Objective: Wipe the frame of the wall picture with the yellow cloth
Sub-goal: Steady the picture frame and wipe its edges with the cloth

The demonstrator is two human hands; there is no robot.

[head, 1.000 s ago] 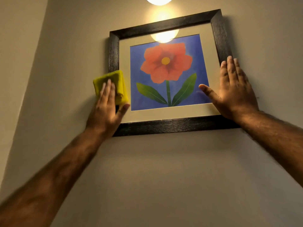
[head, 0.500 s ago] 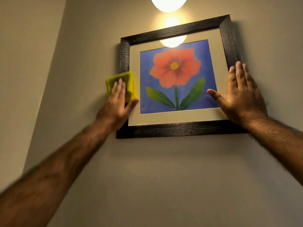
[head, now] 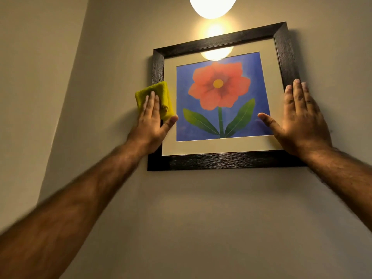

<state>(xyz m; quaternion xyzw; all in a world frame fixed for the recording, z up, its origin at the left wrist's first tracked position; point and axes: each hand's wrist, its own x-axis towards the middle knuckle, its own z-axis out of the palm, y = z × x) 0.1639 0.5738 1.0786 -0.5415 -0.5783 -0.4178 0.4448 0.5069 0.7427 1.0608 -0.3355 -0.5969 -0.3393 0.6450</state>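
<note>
A wall picture of a red flower on blue hangs in a dark wooden frame [head: 221, 161] with a cream mat. My left hand [head: 151, 123] presses a folded yellow cloth [head: 162, 92] flat against the frame's left rail, about halfway up, with the thumb resting on the mat. The cloth hides that stretch of rail. My right hand [head: 300, 117] lies flat and open on the lower right side of the frame, fingers pointing up along the rail and thumb spread onto the glass.
A lit round lamp [head: 213, 5] hangs just above the picture and reflects in the glass. The beige wall [head: 201, 218] meets a side wall [head: 30, 77] in a corner left of the frame.
My left hand has slid the cloth slightly up the left rail. My right hand has stayed in place on the right side. The camera view has shifted, so the picture sits further right and lower.
</note>
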